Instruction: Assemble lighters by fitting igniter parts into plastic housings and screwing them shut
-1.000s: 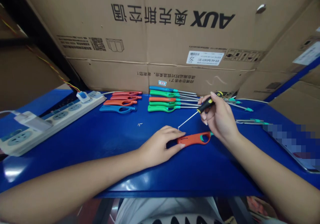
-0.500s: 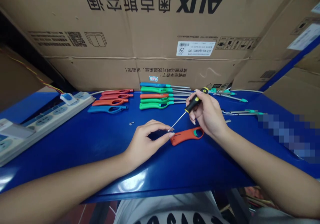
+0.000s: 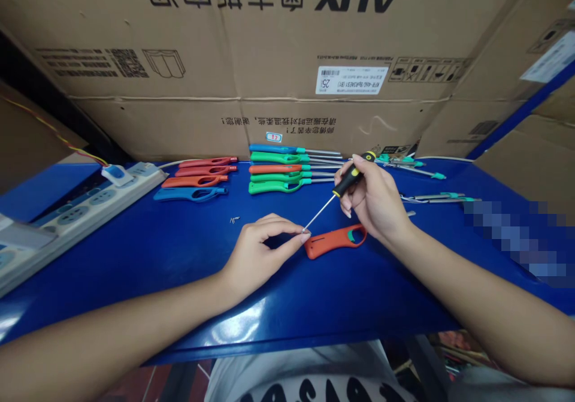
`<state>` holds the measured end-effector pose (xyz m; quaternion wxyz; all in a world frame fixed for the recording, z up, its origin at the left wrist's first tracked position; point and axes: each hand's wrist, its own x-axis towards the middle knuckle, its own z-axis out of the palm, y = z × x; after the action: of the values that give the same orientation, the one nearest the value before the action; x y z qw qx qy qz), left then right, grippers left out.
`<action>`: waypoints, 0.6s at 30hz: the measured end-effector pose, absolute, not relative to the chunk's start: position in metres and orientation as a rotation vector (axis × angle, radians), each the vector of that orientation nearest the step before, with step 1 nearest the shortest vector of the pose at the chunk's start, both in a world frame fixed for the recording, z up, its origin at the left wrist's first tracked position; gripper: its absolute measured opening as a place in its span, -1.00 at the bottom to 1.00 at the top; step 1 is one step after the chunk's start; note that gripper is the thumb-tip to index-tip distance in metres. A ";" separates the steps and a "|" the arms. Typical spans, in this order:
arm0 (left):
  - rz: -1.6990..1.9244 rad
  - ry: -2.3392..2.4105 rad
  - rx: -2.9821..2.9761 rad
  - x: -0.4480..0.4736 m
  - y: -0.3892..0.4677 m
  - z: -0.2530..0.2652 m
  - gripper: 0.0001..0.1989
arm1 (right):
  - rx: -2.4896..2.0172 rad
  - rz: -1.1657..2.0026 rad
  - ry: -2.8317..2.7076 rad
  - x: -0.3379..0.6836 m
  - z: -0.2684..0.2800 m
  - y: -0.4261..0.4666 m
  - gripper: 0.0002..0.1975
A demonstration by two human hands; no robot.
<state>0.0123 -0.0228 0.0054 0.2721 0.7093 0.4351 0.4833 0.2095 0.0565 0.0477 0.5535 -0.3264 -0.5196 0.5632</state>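
With the orange lighter handle [image 3: 330, 242] as the dial's centre, a white power strip [image 3: 103, 197] lies at 9 o'clock, a plug [image 3: 117, 175] in it. At 10, 4 casings [image 3: 186, 182] in red, orange and blue sit stacked in a row. Closer in at 9, thin metal bits [image 3: 234, 220], apparently screws, lie loose. The left hand [image 3: 254, 252], also at 9, pinches a tiny piece [image 3: 305, 231] between thumb and index finger at the driver's tip; likely a screw, but too small to be sure. Lighters [image 3: 276, 169] line up at 11.

The orange handle lies flat on the blue table [image 3: 269, 324], just beside those fingertips. At 1, the right hand [image 3: 376, 195] is wrapped round the grip of the screwdriver [image 3: 342, 187]. Done well, this wants a light pinch, the piece in line with the shaft and no forcing.

Metal rods [image 3: 440, 200] lie at 2.

Behind, the cardboard carton [image 3: 251, 72] spans 11 to 1, its contents unseen. Below the table edge towards 5, reddish items [image 3: 451, 337] show; I cannot tell what holds them.
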 end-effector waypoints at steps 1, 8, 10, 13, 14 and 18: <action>1.301 1.169 1.913 0.012 -0.023 0.005 -0.96 | -0.764 1.335 -1.224 0.210 0.047 0.056 -0.62; 1.276 1.137 1.949 0.012 -0.021 0.005 -0.94 | -0.773 1.296 -1.268 0.211 0.047 0.057 -0.64; 1.259 1.141 1.965 0.012 -0.021 0.004 -0.94 | -0.780 1.270 -1.313 0.211 0.049 0.056 -0.62; 1.215 1.152 1.992 0.012 -0.020 0.002 -0.92 | -0.775 1.232 -1.403 0.212 0.053 0.052 -0.59; 1.194 1.155 2.000 0.012 -0.020 0.002 -0.92 | -0.774 1.217 -1.430 0.212 0.055 0.050 -0.58; 1.136 1.145 2.029 0.012 -0.020 0.001 -0.91 | -0.762 1.154 -1.506 0.211 0.060 0.042 -0.56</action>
<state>0.0118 -0.0200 0.0009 0.2714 0.7534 0.4252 0.4217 0.2114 0.0415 0.0599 0.5213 -0.3179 -0.6287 0.4816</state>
